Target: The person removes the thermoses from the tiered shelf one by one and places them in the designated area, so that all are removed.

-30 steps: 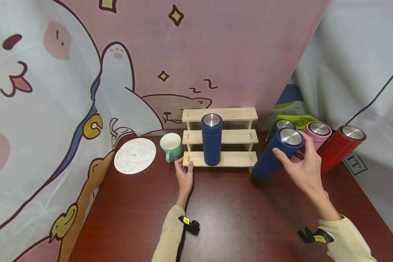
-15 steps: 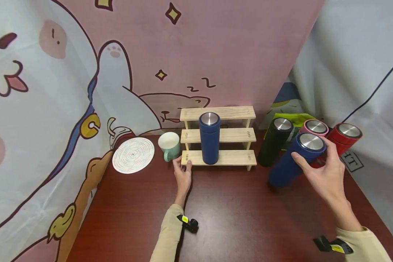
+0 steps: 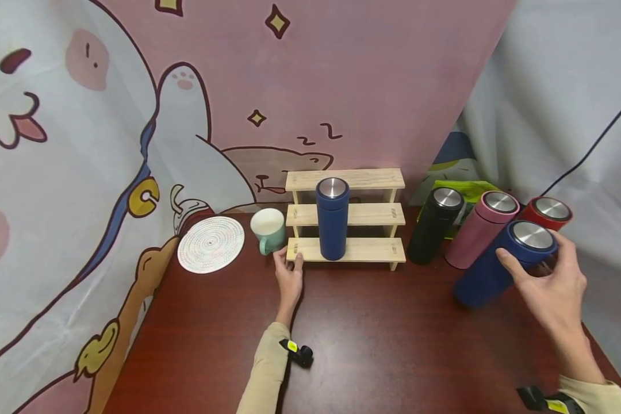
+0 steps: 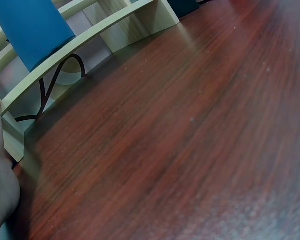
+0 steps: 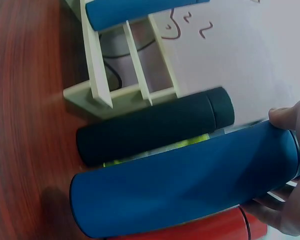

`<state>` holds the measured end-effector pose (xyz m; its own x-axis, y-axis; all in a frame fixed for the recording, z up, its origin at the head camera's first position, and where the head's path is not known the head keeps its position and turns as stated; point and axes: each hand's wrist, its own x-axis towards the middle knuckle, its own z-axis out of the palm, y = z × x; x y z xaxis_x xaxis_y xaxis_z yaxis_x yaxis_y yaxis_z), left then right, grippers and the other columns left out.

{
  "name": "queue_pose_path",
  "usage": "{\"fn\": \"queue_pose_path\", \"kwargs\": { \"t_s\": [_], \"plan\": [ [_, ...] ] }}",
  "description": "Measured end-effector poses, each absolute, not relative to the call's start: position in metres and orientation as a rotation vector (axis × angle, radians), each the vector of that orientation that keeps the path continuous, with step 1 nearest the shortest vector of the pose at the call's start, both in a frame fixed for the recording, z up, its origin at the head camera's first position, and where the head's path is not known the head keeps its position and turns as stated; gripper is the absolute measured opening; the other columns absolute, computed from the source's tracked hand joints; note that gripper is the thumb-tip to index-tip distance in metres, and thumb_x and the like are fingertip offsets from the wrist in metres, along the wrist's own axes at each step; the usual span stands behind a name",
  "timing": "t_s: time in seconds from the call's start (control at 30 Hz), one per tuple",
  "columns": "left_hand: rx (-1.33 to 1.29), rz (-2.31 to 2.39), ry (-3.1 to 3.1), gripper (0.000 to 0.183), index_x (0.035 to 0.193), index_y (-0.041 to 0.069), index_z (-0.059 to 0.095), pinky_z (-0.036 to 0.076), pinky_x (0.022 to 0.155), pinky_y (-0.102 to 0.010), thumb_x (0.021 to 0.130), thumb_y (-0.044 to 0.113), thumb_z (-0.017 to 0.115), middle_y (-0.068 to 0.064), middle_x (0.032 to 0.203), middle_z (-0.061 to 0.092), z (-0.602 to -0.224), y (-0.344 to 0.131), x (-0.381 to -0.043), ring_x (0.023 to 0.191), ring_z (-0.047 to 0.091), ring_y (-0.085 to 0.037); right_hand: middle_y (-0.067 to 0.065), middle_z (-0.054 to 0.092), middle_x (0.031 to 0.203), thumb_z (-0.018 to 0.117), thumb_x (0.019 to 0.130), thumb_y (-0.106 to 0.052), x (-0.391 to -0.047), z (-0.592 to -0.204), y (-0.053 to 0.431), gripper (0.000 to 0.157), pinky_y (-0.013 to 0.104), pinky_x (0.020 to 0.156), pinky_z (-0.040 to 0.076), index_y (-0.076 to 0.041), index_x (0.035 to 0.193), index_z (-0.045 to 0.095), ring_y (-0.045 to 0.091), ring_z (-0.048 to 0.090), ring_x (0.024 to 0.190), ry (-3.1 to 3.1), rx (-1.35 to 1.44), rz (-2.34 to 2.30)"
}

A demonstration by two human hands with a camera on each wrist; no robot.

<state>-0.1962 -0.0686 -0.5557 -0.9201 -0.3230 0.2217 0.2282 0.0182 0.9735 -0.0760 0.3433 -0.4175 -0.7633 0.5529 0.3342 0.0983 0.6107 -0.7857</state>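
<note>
My right hand (image 3: 554, 287) grips a blue thermos bottle (image 3: 491, 270) near its steel-topped lid, thumb on one side and fingers on the other. The bottle leans, its base close over the table in the head view. In the right wrist view its blue body (image 5: 185, 180) lies across the picture in front of a red thermos. My left hand (image 3: 288, 282) holds the left end of the bottom step of a three-tier wooden rack (image 3: 372, 250), thumb at the front edge. A second blue thermos (image 3: 333, 224) stands upright on that bottom step.
A black thermos (image 3: 432, 230) and a pink thermos (image 3: 478, 233) stand right of the rack, with a red thermos (image 3: 548, 211) partly hidden behind the held bottle. A green mug (image 3: 271, 233) and a round woven mat (image 3: 211, 244) lie left. A bright green item (image 3: 466, 187) sits behind.
My right hand has carried the blue thermos right and toward me, away from the rack, uncovering the black and pink bottles. My left hand stays at the rack's end.
</note>
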Motion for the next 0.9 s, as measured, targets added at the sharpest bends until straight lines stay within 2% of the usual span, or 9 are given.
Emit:
{"fn": "queue_pose_path", "kwargs": {
  "t_s": [0.17, 0.23, 0.3, 0.4, 0.47, 0.57, 0.63, 0.7, 0.9],
  "plan": [
    [0.102, -1.956, -1.920, 0.040, 0.131, -0.013, 0.045, 0.043, 0.105, -0.058, 0.097, -0.001, 0.063, -0.031, 0.128, 0.061, -0.556, -0.068, -0.196, 0.125, 0.058, -0.042, 0.014, 0.060, 0.133, 0.082, 0.085, -0.027, -0.075, -0.421, 0.358, 0.078, -0.003, 0.073, 0.033, -0.032, 0.151, 0.041, -0.022, 0.042, 0.086, -2.246, -0.567, 0.989],
    [0.102, -1.956, -1.918, 0.040, 0.131, -0.013, 0.045, 0.043, 0.105, -0.059, 0.097, -0.001, 0.063, -0.031, 0.128, 0.061, -0.556, -0.068, -0.196, 0.126, 0.058, -0.042, 0.015, 0.061, 0.131, 0.082, 0.084, -0.028, -0.074, -0.422, 0.363, 0.077, -0.003, 0.072, 0.033, -0.030, 0.150, 0.042, -0.024, 0.040, 0.080, -2.231, -0.599, 0.978],
    [0.101, -1.956, -1.917, 0.040, 0.131, -0.013, 0.045, 0.043, 0.105, -0.060, 0.097, -0.001, 0.063, -0.031, 0.129, 0.061, -0.556, -0.068, -0.196, 0.127, 0.057, -0.042, 0.002, 0.065, 0.122, 0.084, 0.082, -0.028, -0.074, -0.423, 0.370, 0.076, -0.004, 0.070, 0.034, -0.030, 0.148, 0.045, -0.025, 0.042, 0.077, -2.198, -0.626, 0.997],
    [0.100, -1.955, -1.918, 0.040, 0.131, -0.013, 0.045, 0.042, 0.106, -0.060, 0.097, 0.000, 0.063, -0.031, 0.130, 0.060, -0.557, -0.068, -0.196, 0.128, 0.056, -0.042, -0.020, 0.059, 0.109, 0.085, 0.081, -0.026, -0.073, -0.425, 0.379, 0.075, -0.004, 0.067, 0.034, -0.029, 0.145, 0.047, -0.025, 0.044, 0.074, -2.156, -0.655, 1.006],
    [0.099, -1.955, -1.917, 0.040, 0.131, -0.012, 0.045, 0.042, 0.105, -0.060, 0.097, 0.000, 0.063, -0.030, 0.130, 0.060, -0.558, -0.068, -0.196, 0.128, 0.056, -0.042, -0.023, 0.056, 0.108, 0.084, 0.081, -0.027, -0.072, -0.427, 0.384, 0.074, -0.004, 0.068, 0.034, -0.029, 0.145, 0.047, -0.026, 0.044, 0.073, -2.144, -0.672, 0.992],
    [0.099, -1.953, -1.917, 0.040, 0.131, -0.012, 0.045, 0.042, 0.105, -0.060, 0.097, 0.000, 0.063, -0.030, 0.131, 0.060, -0.558, -0.068, -0.196, 0.128, 0.056, -0.041, -0.005, 0.063, 0.122, 0.082, 0.083, -0.030, -0.072, -0.429, 0.391, 0.076, -0.004, 0.069, 0.031, -0.029, 0.148, 0.044, -0.026, 0.040, 0.074, -2.140, -0.703, 0.957],
    [0.099, -1.950, -1.919, 0.040, 0.131, -0.012, 0.045, 0.042, 0.105, -0.060, 0.097, 0.000, 0.063, -0.030, 0.131, 0.060, -0.558, -0.068, -0.196, 0.128, 0.056, -0.041, 0.011, 0.063, 0.132, 0.081, 0.083, -0.032, -0.072, -0.430, 0.394, 0.076, -0.003, 0.071, 0.031, -0.029, 0.149, 0.043, -0.027, 0.038, 0.074, -2.133, -0.723, 0.941],
    [0.099, -1.946, -1.922, 0.040, 0.131, -0.012, 0.045, 0.043, 0.105, -0.060, 0.097, 0.000, 0.063, -0.029, 0.131, 0.060, -0.558, -0.068, -0.196, 0.128, 0.057, -0.041, 0.020, 0.060, 0.138, 0.080, 0.084, -0.033, -0.072, -0.430, 0.397, 0.077, -0.002, 0.074, 0.032, -0.030, 0.150, 0.041, -0.027, 0.036, 0.076, -2.128, -0.738, 0.934],
    [0.102, -1.944, -1.925, 0.040, 0.131, -0.012, 0.045, 0.043, 0.106, -0.059, 0.097, 0.000, 0.063, -0.030, 0.131, 0.060, -0.556, -0.068, -0.196, 0.129, 0.056, -0.041, 0.018, 0.056, 0.145, 0.076, 0.088, -0.037, -0.072, -0.435, 0.401, 0.075, 0.002, 0.092, 0.032, -0.032, 0.152, 0.037, -0.023, 0.044, 0.103, -2.140, -0.783, 0.888]
  ]
}}
